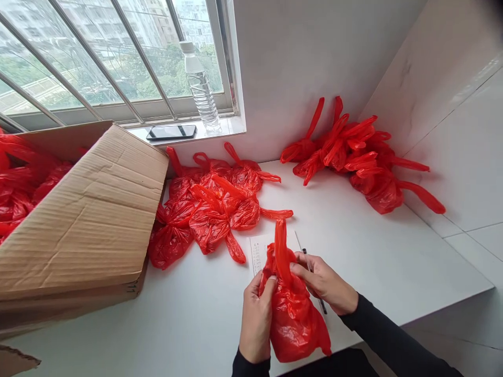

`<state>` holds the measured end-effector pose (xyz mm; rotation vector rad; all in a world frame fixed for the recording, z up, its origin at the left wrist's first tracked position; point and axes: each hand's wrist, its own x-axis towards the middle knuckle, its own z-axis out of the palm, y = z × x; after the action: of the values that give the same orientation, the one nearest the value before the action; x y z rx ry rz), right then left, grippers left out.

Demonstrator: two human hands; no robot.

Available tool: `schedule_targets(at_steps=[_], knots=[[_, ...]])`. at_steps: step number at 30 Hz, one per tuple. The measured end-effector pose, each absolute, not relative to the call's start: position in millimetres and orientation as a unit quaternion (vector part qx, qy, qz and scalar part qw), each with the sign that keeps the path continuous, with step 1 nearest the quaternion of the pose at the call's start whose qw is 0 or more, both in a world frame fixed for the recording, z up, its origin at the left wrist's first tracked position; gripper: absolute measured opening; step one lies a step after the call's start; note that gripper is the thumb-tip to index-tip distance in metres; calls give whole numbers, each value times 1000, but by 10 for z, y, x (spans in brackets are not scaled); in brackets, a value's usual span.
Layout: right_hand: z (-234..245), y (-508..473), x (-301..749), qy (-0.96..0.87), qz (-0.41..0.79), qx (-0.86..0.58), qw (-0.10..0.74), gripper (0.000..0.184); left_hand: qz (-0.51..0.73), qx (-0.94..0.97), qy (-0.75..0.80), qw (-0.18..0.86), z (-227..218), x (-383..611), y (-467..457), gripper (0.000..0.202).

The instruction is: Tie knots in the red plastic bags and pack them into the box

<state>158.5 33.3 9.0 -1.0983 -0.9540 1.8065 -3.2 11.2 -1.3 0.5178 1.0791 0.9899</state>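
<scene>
I hold a filled red plastic bag [295, 319] over the front edge of the white counter [365, 251]. My left hand [255, 319] is closed around the bag's left side near its neck. My right hand [326, 283] pinches the bag's handles at the top right, fingers closed. One handle sticks straight up. Under the bag lie a sheet of paper with writing [258, 251] and a pen [304, 252], both partly hidden.
A pile of tied red bags [212, 209] lies mid-counter, another pile [361, 157] in the back right corner. An open cardboard box [82, 220] at left holds more red bags. A water bottle [201, 89] and phone [172, 132] rest on the window sill.
</scene>
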Motion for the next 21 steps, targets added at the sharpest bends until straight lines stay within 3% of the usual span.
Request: schedule_targets(at_steps=[7, 13, 21], knots=[[50, 340, 1647, -364, 710, -504, 330, 34, 472, 229, 496, 692, -1, -39, 116, 37], [38, 326, 1639, -401, 729, -409, 375, 31, 468, 228, 493, 697, 31, -48, 110, 35], [0, 327, 1637, -304, 749, -447, 384, 38, 437, 253, 435, 745, 73, -105, 63, 54]])
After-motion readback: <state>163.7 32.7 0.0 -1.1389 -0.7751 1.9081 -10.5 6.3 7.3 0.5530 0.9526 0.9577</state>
